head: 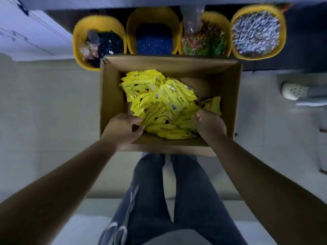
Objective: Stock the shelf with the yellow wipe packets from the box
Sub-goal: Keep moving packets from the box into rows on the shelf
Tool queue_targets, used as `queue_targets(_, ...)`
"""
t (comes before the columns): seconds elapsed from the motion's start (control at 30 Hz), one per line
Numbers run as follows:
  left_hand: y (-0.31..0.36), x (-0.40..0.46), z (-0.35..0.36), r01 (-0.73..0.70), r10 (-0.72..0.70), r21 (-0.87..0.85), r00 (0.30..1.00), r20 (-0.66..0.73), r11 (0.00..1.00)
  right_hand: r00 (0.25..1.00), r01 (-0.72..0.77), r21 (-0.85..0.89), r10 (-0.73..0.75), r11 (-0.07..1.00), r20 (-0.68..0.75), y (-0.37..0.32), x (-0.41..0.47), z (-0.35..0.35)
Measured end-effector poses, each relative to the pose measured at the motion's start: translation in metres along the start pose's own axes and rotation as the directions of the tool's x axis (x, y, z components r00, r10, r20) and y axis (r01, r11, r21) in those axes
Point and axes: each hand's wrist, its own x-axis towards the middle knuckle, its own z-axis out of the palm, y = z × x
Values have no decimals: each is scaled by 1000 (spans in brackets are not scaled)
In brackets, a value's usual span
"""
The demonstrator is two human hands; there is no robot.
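Your left hand (122,129) and right hand (209,123) close their grip on the glossy yellow wipe packets (162,103) from both sides, to scoop a bundle from the open brown cardboard box (109,96).

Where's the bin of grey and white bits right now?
In the head view, the bin of grey and white bits is at the top right, last in the row of yellow bins, just beyond the cardboard box's far right corner.

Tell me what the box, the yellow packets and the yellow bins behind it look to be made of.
Box: brown cardboard, matte, with folded flaps. Yellow packets: apparently thin plastic film, glossy, creased and catching light. Yellow bins: likely moulded plastic, smooth with rounded rims, though blur leaves that open.
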Motion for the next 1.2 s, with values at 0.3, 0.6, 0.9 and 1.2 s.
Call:
queue_targets(0.3, 2, 39, 95, 102, -2, -230, 918, 396, 968, 835, -57, 227, -78, 972, 545, 22, 56, 84)
queue_targets(0.6, -4, 78, 124, 104, 53, -236, 816, 575, 966, 786, -175, 290, -44, 941, 617, 38, 84, 110)
queue_targets(0.9, -7, 91, 111, 300, -68, -324, 819, 570, 897, 685, -139, 225, -70, 965, 725, 39, 87, 114)
queue_targets(1.2, -7, 73, 125, 338, -11, -318, 700, 714, 886, 747, -31, 263, -152, 964, 647, 40, 89, 122)
